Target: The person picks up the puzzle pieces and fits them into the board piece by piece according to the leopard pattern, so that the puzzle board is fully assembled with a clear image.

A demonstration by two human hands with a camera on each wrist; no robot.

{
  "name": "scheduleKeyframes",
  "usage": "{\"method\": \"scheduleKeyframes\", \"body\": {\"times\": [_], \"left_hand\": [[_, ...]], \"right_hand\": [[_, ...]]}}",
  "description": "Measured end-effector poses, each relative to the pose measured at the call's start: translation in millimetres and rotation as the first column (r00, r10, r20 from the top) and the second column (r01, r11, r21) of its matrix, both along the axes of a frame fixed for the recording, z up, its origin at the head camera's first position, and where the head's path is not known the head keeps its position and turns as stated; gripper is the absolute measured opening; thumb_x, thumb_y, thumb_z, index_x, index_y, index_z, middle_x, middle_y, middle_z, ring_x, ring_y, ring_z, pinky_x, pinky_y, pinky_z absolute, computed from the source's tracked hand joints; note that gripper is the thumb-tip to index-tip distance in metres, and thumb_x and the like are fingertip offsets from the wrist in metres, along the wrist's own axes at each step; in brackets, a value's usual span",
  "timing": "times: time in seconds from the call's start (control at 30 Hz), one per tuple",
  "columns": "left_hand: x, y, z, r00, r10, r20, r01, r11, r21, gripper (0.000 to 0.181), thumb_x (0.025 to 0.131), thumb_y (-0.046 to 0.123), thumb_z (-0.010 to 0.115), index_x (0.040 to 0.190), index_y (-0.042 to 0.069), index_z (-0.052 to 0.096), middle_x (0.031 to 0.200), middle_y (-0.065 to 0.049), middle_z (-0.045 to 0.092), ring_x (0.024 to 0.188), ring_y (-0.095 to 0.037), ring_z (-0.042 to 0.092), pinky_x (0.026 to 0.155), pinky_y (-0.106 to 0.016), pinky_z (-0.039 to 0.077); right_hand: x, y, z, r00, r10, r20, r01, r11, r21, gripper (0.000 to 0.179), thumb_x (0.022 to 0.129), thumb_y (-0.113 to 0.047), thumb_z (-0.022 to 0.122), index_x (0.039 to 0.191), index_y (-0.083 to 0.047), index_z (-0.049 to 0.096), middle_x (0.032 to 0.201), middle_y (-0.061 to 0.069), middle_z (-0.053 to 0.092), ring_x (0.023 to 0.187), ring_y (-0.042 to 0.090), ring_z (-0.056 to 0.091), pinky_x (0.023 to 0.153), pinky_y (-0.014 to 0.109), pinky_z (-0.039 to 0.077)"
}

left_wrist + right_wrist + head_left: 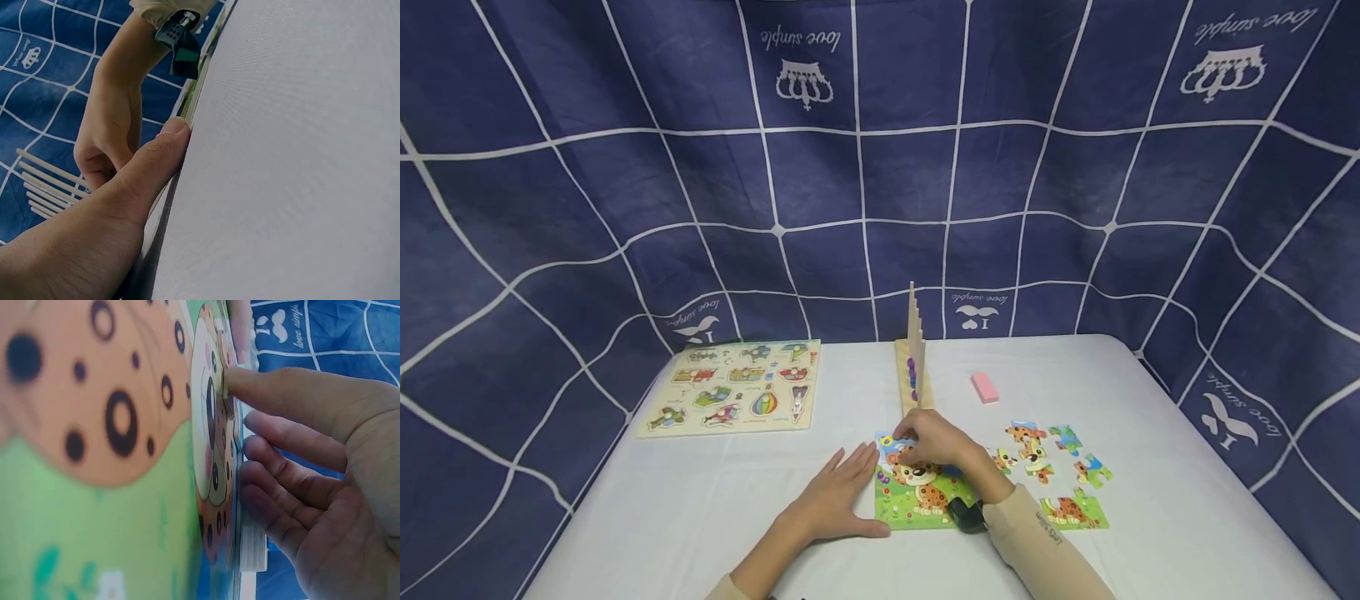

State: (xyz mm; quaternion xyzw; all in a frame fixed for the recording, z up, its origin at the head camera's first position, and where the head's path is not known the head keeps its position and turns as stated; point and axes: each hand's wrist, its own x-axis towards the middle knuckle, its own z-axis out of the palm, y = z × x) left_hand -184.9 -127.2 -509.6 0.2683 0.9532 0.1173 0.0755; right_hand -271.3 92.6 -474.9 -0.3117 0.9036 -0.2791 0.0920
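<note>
A white table, surrounded by dark blue cloth.
Behind the table [662, 517], and also along its left and right sides, there hangs a blue cloth [820, 175] with white, wavy grid lines and soft folds. High above the table it carries crowns [805, 83] and the words "love simple" [801, 39], upside down; near the table's far edge, a moustache print [976, 312]. The light on the table is pale and rather even.
</note>
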Motion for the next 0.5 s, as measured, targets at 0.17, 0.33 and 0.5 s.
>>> {"method": "scheduleKeyframes", "body": {"times": [0.17,0.33,0.5], "left_hand": [[-0.1,0.2,-1.4,1.0,-0.004,-0.005,0.004,1.0,-0.004,0.12,0.071,0.09,0.047,0.156,0.011,0.019,0.165,-0.002,0.014,0.152,-0.019,0.016,0.125,-0.047,0.015],[0.1,0.0,-1.4,1.0,-0.005,-0.006,0.005,1.0,-0.003,0.12,0.071,0.09,0.046,0.157,0.012,0.018,0.165,-0.002,0.013,0.153,-0.019,0.016,0.125,-0.047,0.015],[0.3,-0.8,-0.6,1.0,-0.005,-0.008,0.005,1.0,0.005,0.119,0.071,0.089,0.047,0.156,0.011,0.019,0.165,-0.002,0.014,0.152,-0.019,0.016,0.124,-0.048,0.015]], "right_hand": [[1.2,-1.5,-0.7,1.0,-0.004,-0.005,0.004,1.0,0.001,0.028,0.076,-0.015,0.083,0.1,-0.003,0.075,0.091,0.002,0.067,0.08,0.011,0.057,0.069,0.023,0.051],[1.8,-3.0,-0.2,1.0,-0.011,-0.012,0.011,1.0,0.019,0.028,0.077,-0.017,0.083,0.1,-0.004,0.075,0.091,0.002,0.067,0.08,0.011,0.058,0.07,0.024,0.051],[2.4,-4.6,1.4,1.0,-0.007,-0.022,0.008,1.0,0.024,0.028,0.077,-0.019,0.083,0.1,-0.005,0.076,0.091,0.001,0.067,0.079,0.011,0.057,0.07,0.023,0.05]]}}
